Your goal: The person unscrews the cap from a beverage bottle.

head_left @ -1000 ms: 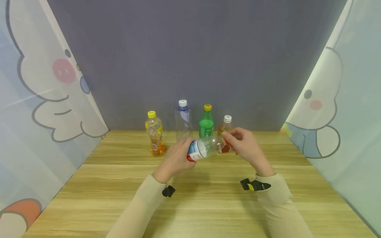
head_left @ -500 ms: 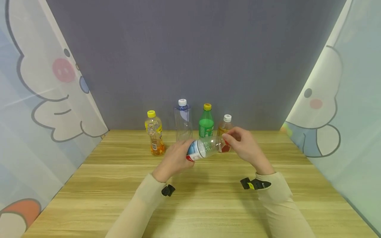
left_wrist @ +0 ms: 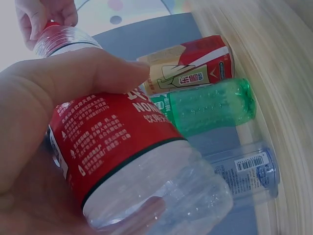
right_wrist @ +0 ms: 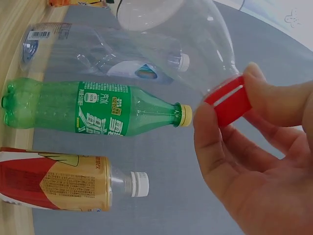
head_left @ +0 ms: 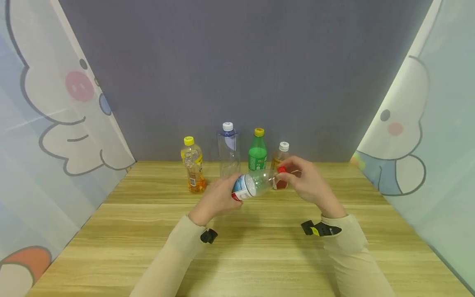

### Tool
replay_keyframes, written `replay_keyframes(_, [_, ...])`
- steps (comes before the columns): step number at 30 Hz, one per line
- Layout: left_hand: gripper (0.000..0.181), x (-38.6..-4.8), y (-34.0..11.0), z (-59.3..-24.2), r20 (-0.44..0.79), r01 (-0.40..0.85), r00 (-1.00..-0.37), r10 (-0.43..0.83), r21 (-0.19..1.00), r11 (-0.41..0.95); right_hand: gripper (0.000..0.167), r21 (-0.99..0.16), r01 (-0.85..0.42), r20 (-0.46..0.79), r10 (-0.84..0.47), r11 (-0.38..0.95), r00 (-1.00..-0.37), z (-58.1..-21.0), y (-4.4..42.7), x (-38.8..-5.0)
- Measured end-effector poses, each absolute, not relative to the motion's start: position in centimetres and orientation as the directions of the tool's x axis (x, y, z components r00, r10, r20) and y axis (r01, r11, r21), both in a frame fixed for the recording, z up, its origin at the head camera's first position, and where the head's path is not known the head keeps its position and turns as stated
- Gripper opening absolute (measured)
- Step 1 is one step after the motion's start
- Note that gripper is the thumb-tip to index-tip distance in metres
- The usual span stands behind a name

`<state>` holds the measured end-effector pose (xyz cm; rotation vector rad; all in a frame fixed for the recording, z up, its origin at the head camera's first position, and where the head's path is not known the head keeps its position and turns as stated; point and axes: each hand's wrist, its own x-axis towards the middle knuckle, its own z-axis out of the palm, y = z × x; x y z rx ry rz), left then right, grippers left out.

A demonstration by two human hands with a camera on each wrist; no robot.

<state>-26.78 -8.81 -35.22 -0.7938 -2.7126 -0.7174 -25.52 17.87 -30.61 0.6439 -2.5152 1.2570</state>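
Note:
A clear plastic bottle with a red, white and blue label lies tilted above the table, its neck pointing right. My left hand grips it round the label; in the left wrist view the bottle's red label faces the camera under the thumb. At the neck end, my right hand pinches the red cap between thumb and finger. The cap sits at the bottle's mouth; whether it is screwed tight I cannot tell. No liquid shows in the bottle's visible part.
Behind the hands stand a yellow-capped bottle with orange contents low down, a tall clear bottle, a green bottle and a white-capped bottle. A grey panel rises behind the wooden table.
The fingers of my right hand have shifted on the cap, and more of its red top shows now. The left hand and the bottle stay almost where they were.

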Motion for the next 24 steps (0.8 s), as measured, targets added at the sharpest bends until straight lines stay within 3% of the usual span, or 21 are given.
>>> replay_keyframes(8, [0.075, -26.83, -8.97, -35.07, 0.324, 0.539, -0.839, 0.437, 0.381, 0.752, 0.025, -0.716, -0.479, 0.402, -0.260, 0.509, -0.878, -30.56, 17.88, -25.50])
replay_keyframes(16, [0.072, -26.88, -9.06, -35.06, 0.273, 0.513, -0.858, 0.435, 0.422, 0.747, 0.031, -0.717, -0.595, 0.505, -0.317, 0.363, -0.803, -30.87, 17.98, -25.83])
replay_keyframes(24, [0.074, -27.01, -9.18, -35.18, 0.292, 0.513, -0.857, 0.425, 0.403, 0.758, 0.037, -0.749, -0.486, 0.442, -0.207, 0.451, -0.873, -30.35, 17.93, -25.78])
